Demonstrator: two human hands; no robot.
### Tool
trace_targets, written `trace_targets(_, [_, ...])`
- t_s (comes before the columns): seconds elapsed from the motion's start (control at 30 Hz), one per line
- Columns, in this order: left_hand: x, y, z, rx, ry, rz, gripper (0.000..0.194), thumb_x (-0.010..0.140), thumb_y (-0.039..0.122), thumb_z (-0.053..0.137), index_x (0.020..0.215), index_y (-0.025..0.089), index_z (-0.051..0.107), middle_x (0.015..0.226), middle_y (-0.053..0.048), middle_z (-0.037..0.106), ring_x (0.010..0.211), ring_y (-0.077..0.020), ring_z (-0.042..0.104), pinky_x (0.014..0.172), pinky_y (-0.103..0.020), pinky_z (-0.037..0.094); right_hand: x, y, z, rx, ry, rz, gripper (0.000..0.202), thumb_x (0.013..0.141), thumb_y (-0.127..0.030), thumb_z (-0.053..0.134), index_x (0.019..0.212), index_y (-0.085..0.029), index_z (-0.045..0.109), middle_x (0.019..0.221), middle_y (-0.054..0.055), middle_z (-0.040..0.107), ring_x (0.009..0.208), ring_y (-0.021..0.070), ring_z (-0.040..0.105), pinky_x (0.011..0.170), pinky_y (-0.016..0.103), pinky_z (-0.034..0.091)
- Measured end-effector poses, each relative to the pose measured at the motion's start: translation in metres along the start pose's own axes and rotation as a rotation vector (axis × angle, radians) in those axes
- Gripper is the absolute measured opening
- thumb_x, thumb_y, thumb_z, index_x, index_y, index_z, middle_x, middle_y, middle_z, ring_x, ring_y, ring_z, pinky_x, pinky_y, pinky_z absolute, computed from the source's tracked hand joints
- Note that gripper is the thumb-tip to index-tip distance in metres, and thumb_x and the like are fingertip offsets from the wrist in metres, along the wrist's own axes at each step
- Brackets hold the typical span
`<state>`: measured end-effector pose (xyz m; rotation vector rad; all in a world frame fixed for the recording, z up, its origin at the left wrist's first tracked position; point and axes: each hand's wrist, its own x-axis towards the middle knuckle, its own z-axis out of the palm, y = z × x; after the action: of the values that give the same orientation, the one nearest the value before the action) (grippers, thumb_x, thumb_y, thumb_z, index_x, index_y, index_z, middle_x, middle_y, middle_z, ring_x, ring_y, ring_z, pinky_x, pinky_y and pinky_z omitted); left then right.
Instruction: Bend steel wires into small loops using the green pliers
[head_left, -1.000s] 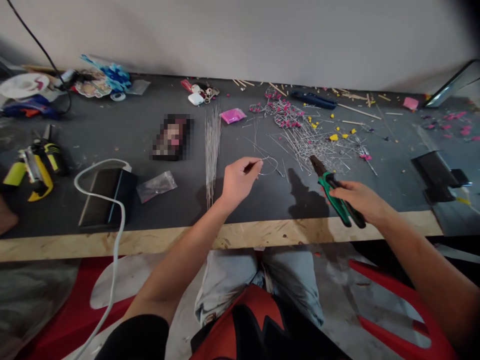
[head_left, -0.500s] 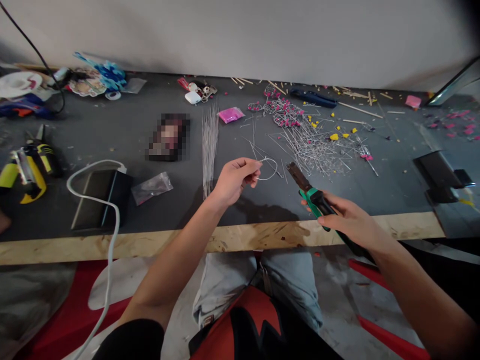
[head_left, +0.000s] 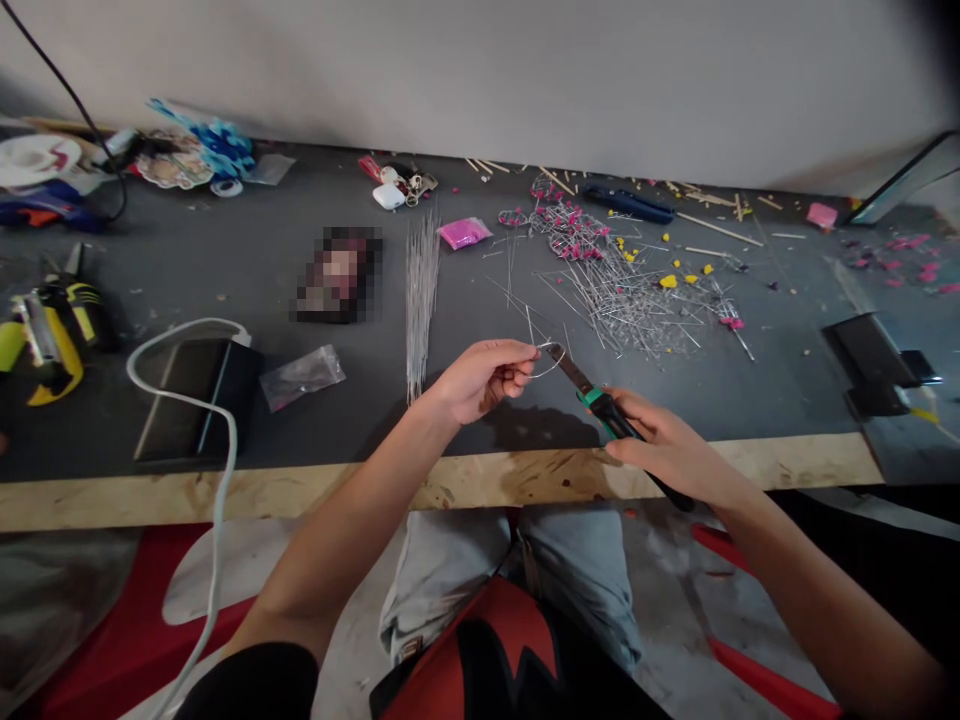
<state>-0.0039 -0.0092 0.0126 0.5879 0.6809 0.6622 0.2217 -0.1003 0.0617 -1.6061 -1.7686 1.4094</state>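
My left hand (head_left: 480, 378) pinches a thin bent wire (head_left: 546, 358) curved into a loop, held just above the dark table top (head_left: 225, 270) near its wooden front edge. My right hand (head_left: 667, 450) grips green-handled pliers (head_left: 596, 398). Their dark jaws point up and left and reach the wire loop right beside my left fingertips. A bundle of straight wires (head_left: 420, 290) lies on the table just left of my left hand. A heap of cut wires with pink and yellow beads (head_left: 622, 285) is spread behind the pliers.
A white cable (head_left: 217, 440) loops over a dark flat box (head_left: 191, 395) at the left, beside a clear plastic bag (head_left: 300, 375). A yellow tool (head_left: 45, 335) lies far left. Blue-handled pliers (head_left: 626, 200) and a pink packet (head_left: 465, 232) sit at the back.
My right hand has brought the pliers left and nearer, from apart to the wire loop. My left hand has drawn the wire slightly toward the table edge.
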Motion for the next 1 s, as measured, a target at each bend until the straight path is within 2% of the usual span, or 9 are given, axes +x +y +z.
trace_targets(0.2, [0.0, -0.002, 0.003, 0.001, 0.022, -0.031, 0.01, 0.073, 0.019, 0.066, 0.073, 0.01, 0.062, 0.057, 0.002, 0.056, 0.045, -0.0029, 0.049, 0.039, -0.012, 0.039, 0.003, -0.003, 0.007, -0.043, 0.024, -0.047, 0.033, 0.076, -0.021, 0.055, 0.108, -0.023, 0.06, 0.128, 0.006, 0.051, 0.12, 0.0245, 0.046, 0.1, 0.036, 0.037])
trace_targets(0.33, [0.001, -0.003, 0.005, 0.008, 0.031, -0.037, 0.009, 0.073, 0.018, 0.065, 0.071, 0.01, 0.061, 0.057, 0.002, 0.056, 0.045, -0.0033, 0.05, 0.038, -0.012, 0.039, 0.008, -0.005, 0.013, -0.121, 0.081, -0.063, 0.02, 0.075, -0.019, 0.053, 0.094, -0.021, 0.061, 0.122, 0.006, 0.053, 0.115, 0.0244, 0.047, 0.094, 0.034, 0.039])
trace_targets(0.53, [0.002, -0.004, 0.002, 0.029, 0.046, -0.016, 0.013, 0.073, 0.021, 0.066, 0.068, 0.011, 0.059, 0.058, 0.001, 0.057, 0.045, -0.0035, 0.051, 0.039, -0.012, 0.04, 0.013, -0.006, 0.02, -0.27, 0.172, -0.077, 0.002, 0.074, -0.02, 0.052, 0.075, -0.019, 0.054, 0.102, 0.006, 0.056, 0.094, 0.021, 0.053, 0.082, 0.03, 0.039])
trace_targets(0.83, [0.002, -0.006, 0.003, 0.047, 0.043, 0.018, 0.016, 0.074, 0.021, 0.065, 0.064, 0.011, 0.058, 0.056, 0.001, 0.056, 0.044, -0.0033, 0.051, 0.041, -0.012, 0.041, 0.015, -0.002, 0.026, -0.376, 0.199, -0.039, 0.008, 0.072, -0.017, 0.049, 0.079, -0.02, 0.052, 0.081, 0.002, 0.053, 0.074, 0.0172, 0.05, 0.069, 0.028, 0.037])
trace_targets(1.0, [0.002, -0.007, 0.004, 0.035, 0.05, 0.048, 0.014, 0.074, 0.021, 0.064, 0.065, 0.012, 0.058, 0.056, 0.001, 0.056, 0.045, -0.0034, 0.05, 0.041, -0.013, 0.041, 0.016, -0.002, 0.027, -0.29, 0.169, -0.118, 0.015, 0.073, -0.016, 0.047, 0.087, -0.02, 0.054, 0.095, 0.004, 0.055, 0.086, 0.0189, 0.052, 0.075, 0.028, 0.037])
